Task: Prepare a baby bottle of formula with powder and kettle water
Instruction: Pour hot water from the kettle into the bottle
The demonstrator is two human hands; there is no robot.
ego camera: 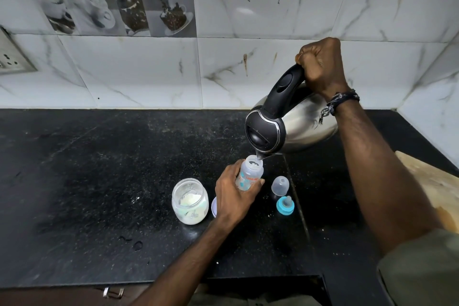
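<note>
My left hand grips a clear baby bottle standing open on the black counter. My right hand grips the black handle of a steel kettle, tipped steeply so its spout sits right over the bottle's mouth. A glass jar of white formula powder stands open just left of my left hand. The bottle's clear cap and its blue ring with the teat lie on the counter to the right of the bottle.
A pale lid peeks out between the jar and my left wrist. A wooden board lies at the right edge. A wall socket is on the tiled wall at far left. Powder specks and water drops dot the counter.
</note>
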